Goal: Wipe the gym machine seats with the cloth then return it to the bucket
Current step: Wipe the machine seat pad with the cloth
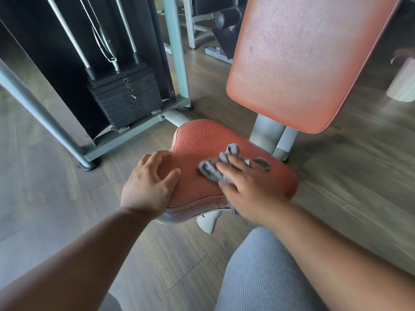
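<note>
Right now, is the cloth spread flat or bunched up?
Bunched. The grey cloth lies crumpled on the red seat under the right hand's straight fingers, with folds sticking out beyond the fingertips.

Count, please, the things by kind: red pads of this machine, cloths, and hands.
Red pads: 2, the seat and the backrest
Cloths: 1, the grey cloth
Hands: 2, the left hand and the right hand
Total: 5
</note>
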Demonstrator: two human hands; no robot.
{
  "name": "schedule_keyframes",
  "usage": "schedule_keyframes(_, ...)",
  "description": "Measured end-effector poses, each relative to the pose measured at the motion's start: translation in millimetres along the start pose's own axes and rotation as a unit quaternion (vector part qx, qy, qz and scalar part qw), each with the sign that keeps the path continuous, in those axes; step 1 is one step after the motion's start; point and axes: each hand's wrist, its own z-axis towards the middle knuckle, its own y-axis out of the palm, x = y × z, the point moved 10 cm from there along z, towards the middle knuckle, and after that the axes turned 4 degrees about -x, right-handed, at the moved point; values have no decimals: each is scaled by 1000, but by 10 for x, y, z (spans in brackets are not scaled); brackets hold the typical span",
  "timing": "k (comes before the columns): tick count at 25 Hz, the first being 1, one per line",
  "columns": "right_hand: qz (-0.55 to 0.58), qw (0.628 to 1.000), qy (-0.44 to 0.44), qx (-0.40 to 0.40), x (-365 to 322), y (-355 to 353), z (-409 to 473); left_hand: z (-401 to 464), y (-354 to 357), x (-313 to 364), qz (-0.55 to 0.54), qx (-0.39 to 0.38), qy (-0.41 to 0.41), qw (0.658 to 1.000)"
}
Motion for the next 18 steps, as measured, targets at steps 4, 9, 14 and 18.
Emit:
schedule_keyframes(4,-29,998,24,49,510,-160,-494,6,-1,-9,-5,10,-5,1000)
schedule_keyframes(9,-42,991,131,5,588,-71,112,4,2,-24,-12,6,-11,1000)
schedule_keyframes(14,-64,997,5,32,37,-60,-385,9,8,-24,-20,6,-7,1000)
schedule_keyframes(18,-41,992,119,2,760,-171,-350,4,-10,-31,-21,15,-10,1000)
